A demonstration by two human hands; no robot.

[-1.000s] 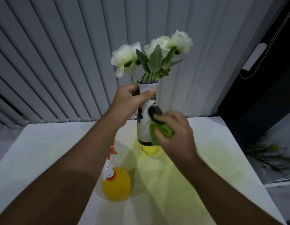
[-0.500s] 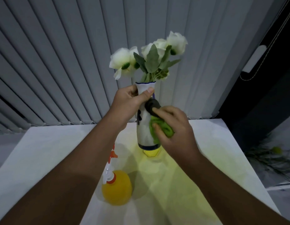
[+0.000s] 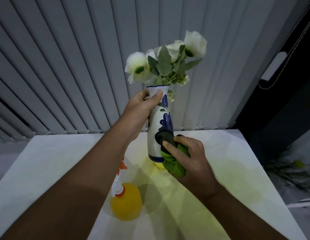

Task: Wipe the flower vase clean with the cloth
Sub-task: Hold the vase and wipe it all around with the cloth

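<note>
Apparently vase (image 3: 158, 125) neck in left grip (image 3: 140, 108), cloth (image 3: 173, 161) low in right grip (image 3: 190, 156).

White table (image 3: 46, 170) — yellow spray bottle (image 3: 126, 203), small yellow stand (image 3: 159, 165)

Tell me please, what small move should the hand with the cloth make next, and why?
Probably slide the cloth up the vase toward the neck. The right hand presses the bunched cloth against the lower body near the base, while the left hand grips the neck just under the rim, so the blue-painted middle above the cloth lies bare.
</note>
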